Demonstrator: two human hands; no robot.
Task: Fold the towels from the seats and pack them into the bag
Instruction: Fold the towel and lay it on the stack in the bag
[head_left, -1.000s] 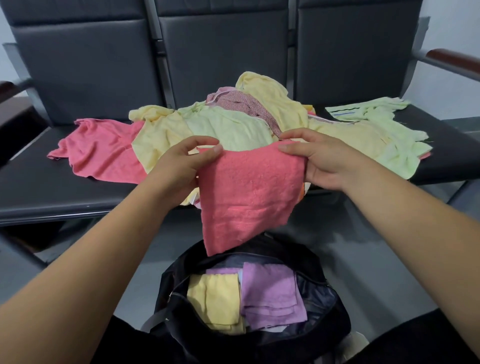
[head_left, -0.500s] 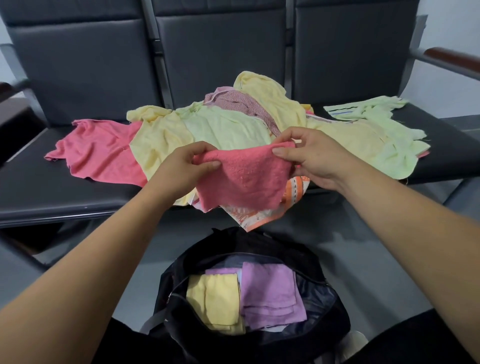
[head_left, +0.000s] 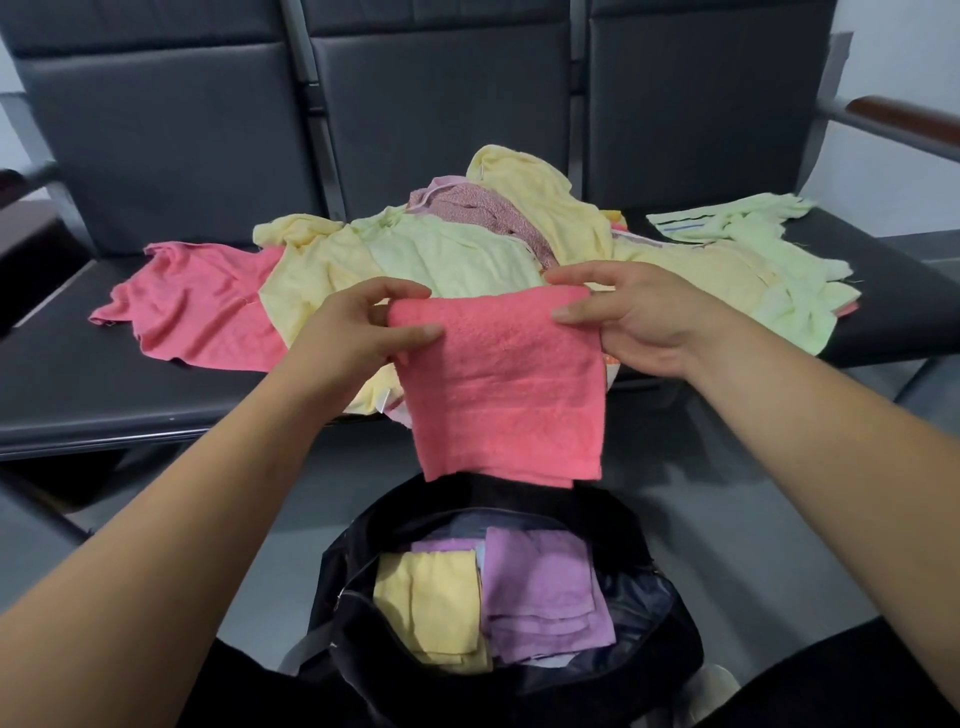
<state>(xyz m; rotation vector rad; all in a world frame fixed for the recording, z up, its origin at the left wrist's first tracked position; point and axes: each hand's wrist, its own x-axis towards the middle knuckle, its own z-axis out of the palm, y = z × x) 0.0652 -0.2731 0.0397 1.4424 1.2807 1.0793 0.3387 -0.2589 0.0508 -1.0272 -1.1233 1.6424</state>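
Fingers (head_left: 397, 289) and thumb of the left hand (head_left: 358, 332) are clamped on the top left corner of a folded pink towel (head_left: 504, 395). The thumb lies on the near face and the fingers curl behind. The towel hangs flat and doubled in the air, just off the front edge of the middle seat, with its lower edge right above the bag's far rim. At the top right corner the right hand (head_left: 634, 322) pinches it the same way, thumb in front and fingers (head_left: 576, 275) closed over the top fold.

On the row of black seats (head_left: 78, 374) behind, a loose pink cloth (head_left: 197, 306) lies spread on the left seat and reaches toward its front edge. Next to it, overlapping its right side, a yellow towel (head_left: 311, 280) is crumpled. A pale green towel (head_left: 447, 254) lies across the heap on the middle seat. Behind that, toward the seat back, are a speckled pink cloth (head_left: 478, 208) and another yellow towel (head_left: 530, 192). On the right seat a cream towel (head_left: 696, 270) and light green towels (head_left: 737, 218) lie unfolded and run out to the front edge. A brown armrest (head_left: 904, 111) shows at the far right.

Below the hands the black bag (head_left: 358, 644) stands open on the floor. A folded yellow towel (head_left: 431, 608) lies in its left half and folded purple towels (head_left: 540, 592) in its right half, the two stacks touching.
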